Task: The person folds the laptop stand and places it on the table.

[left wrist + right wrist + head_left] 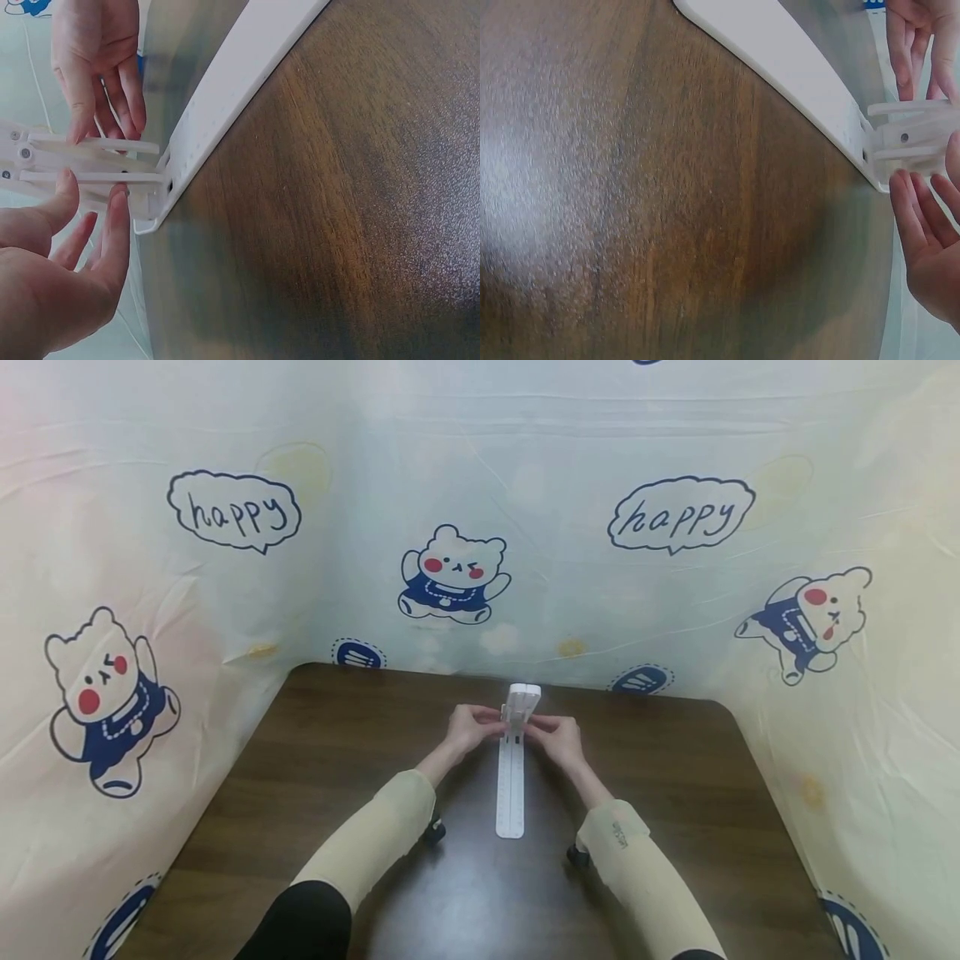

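A white hinged device (511, 785) stands on the table, its long flat base marked with a fine scale and its raised arm (523, 695) at the far end. My left hand (468, 728) holds the left side of that arm near the hinge; in the left wrist view its thumb and fingers pinch one of the side rails (97, 178). From the other side my right hand (557, 739) grips the same arm, thumb by the opposite rail (112, 143). Small screws and slots show around the hinge (885, 142). Parts of the fingertips are hidden behind the arm.
The brown wooden table (300, 793) has rounded far corners. A pale printed cloth (562, 568) with bears and the word "happy" hangs behind it and along both sides. Dark wrist-camera parts (433, 828) sit under the sleeves close to the tabletop.
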Tool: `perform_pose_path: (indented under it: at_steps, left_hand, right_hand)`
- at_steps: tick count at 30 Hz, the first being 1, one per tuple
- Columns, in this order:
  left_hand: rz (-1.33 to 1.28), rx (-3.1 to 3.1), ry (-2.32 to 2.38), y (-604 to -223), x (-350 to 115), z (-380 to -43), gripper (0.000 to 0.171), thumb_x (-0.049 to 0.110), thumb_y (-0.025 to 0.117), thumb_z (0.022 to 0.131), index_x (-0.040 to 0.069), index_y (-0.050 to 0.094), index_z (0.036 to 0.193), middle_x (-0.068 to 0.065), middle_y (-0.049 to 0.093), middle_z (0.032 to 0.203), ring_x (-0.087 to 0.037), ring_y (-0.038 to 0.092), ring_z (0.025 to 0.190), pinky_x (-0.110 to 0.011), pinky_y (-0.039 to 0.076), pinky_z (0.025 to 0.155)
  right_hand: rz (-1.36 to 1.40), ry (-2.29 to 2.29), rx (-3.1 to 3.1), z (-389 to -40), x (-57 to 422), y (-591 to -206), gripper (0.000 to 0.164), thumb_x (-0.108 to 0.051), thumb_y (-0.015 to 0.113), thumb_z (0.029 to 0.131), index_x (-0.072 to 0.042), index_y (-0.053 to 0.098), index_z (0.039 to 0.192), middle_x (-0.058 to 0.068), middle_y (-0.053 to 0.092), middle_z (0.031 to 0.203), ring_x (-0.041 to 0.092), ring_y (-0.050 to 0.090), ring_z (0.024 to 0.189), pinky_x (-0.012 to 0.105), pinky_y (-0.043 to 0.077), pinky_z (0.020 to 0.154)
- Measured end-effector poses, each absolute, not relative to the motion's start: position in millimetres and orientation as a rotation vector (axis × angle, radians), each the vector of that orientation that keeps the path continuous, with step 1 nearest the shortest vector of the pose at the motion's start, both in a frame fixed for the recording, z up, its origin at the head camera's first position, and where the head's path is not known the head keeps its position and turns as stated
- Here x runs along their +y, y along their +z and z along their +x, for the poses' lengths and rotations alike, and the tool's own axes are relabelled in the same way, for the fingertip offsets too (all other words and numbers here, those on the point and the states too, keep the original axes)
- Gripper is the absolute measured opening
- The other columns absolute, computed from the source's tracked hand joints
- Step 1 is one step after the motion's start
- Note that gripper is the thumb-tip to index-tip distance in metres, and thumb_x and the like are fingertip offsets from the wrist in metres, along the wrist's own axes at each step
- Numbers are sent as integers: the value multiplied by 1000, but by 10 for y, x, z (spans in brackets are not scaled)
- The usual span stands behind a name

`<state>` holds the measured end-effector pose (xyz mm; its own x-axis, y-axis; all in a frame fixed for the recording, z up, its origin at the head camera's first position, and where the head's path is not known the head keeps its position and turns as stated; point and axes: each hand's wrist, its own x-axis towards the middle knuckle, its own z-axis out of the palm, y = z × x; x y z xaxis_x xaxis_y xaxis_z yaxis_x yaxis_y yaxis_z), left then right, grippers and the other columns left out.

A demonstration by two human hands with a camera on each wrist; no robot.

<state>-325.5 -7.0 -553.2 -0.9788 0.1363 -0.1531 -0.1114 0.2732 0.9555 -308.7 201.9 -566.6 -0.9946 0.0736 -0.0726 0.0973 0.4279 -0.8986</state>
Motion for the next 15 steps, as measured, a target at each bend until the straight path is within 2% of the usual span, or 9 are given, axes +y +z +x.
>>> perform_pose_path:
  at_steps: [10,15]
  left_hand:
    - [-11,2313,1803,-5426,-50,-3265,33,11,81,100,-1,76,131,-25,79,129,-36,83,108,-51,65,105]
    - [-8,2347,1788,-5390,-40,-3288,28,12,81,101,3,79,127,-23,80,126,-34,84,106,-51,65,104]
  right_hand:
    - [56,-1588,2757,-3095,2009,-5636,34,-24,81,102,-10,79,133,18,79,134,36,78,122,47,67,98]
    - [-61,-1557,2757,-3117,2031,-5586,30,-17,78,104,-8,79,132,18,80,131,34,81,116,43,69,96]
